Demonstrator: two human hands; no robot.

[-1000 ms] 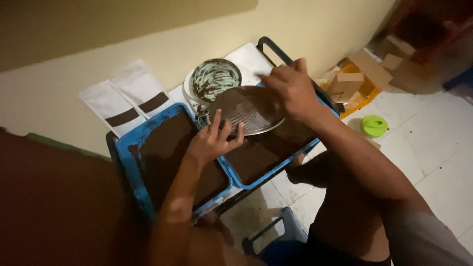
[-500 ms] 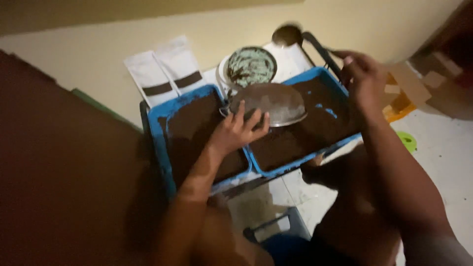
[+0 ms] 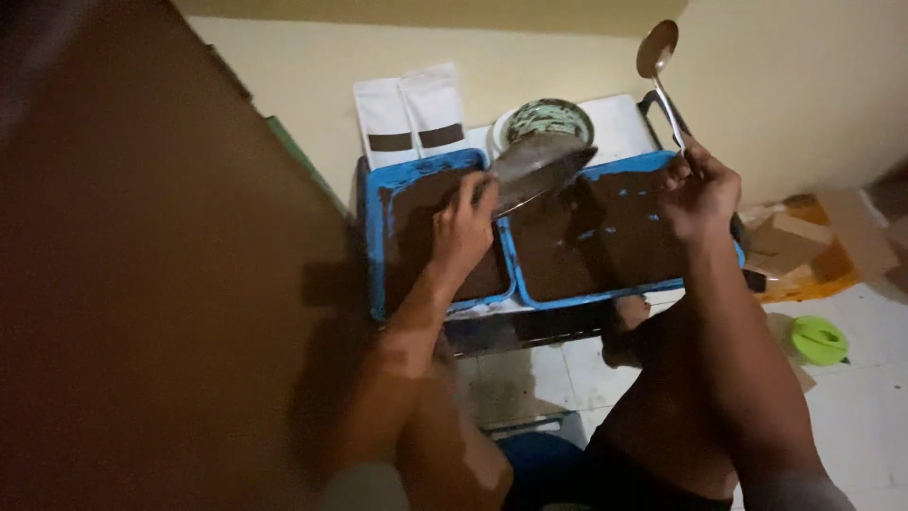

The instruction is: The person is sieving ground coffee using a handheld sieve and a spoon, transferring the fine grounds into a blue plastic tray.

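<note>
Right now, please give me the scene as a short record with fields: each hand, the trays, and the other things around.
left hand: grips the rim of a tilted metal bowl above the trays
right hand: holds a metal spoon upright, its scoop raised
trays: left blue tray and right blue tray side by side, both filled with dark brown material
behind trays: round bowl with green and dark mix, two white pouches
floor: green lid, cardboard

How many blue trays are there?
2. One blue tray sits on the left under the left hand, which holds a tilted metal bowl. The other blue tray sits beside it on the right, under the right hand holding a ladle.
</note>
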